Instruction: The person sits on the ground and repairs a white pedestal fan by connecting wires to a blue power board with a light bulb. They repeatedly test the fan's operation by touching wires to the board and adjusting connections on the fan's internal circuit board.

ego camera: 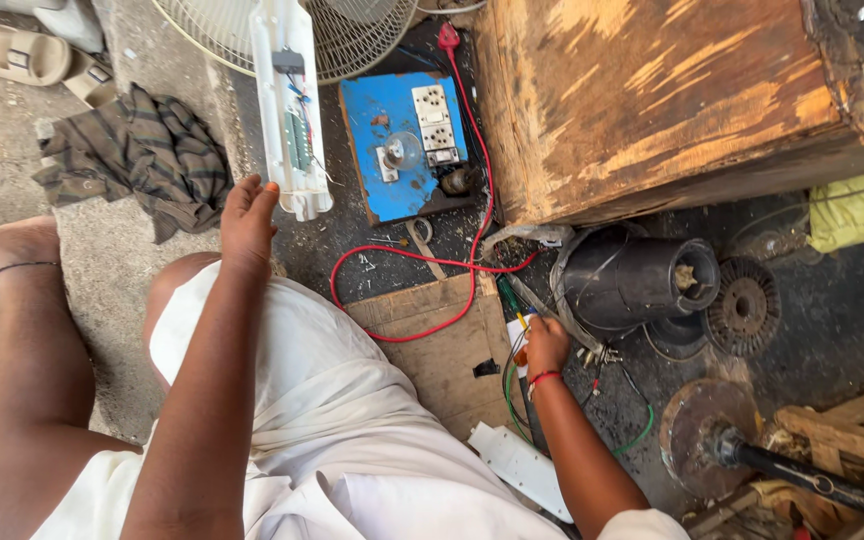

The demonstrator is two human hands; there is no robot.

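1. Down on the workshop floor [132,270], a person in white cloth sits over a scatter of electrical parts, the left hand [248,222] raised with fingers loosely extended, holding nothing, its fingertips just beside the lower end of a long white light fitting [292,110] with its circuit strip exposed.
2. Meanwhile the right hand [546,345] is curled narrow around a small tool and a bunch of coloured wires [515,385], just beside a black motor housing [632,282] lying on its side.
3. A red cable [472,215] loops from a blue switchboard [402,140] fitted with sockets and a bulb; if that board is live, bare wire ends under the fingers could shock or short.
4. The loop could also snag a wrist and drag the board.
5. The housing's open mouth shows a pale winding part inside; a wooden box [652,100] stands behind, its contents hidden.
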